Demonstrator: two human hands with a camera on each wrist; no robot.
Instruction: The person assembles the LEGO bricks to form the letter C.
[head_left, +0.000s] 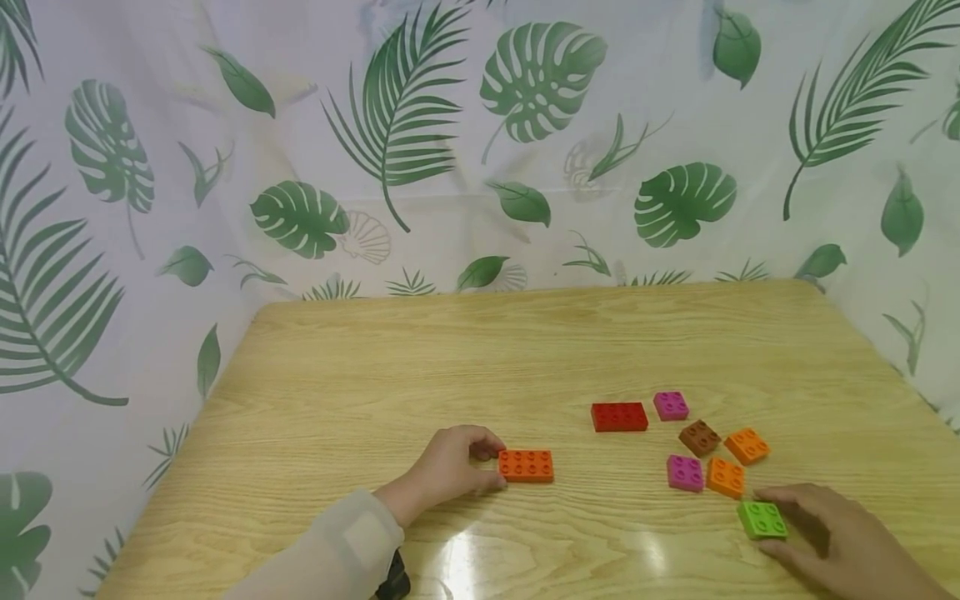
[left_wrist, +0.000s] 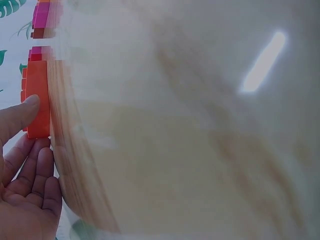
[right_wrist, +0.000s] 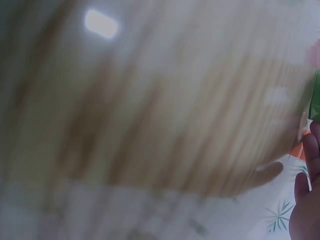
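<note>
My left hand pinches the left end of a red-orange eight-stud toy brick at the middle of the table. In the left wrist view the thumb presses the long side of that brick, while the other fingers curl below its end. At the lower right, my right hand grips a lime-green four-stud brick between thumb and fingers. Only a sliver of the green brick shows at the edge of the right wrist view, and most of that hand is cut off.
Beyond the hands lie a red eight-stud brick, a magenta brick, a brown brick, another magenta brick and two orange bricks. The wooden table ends at a leaf-print cloth.
</note>
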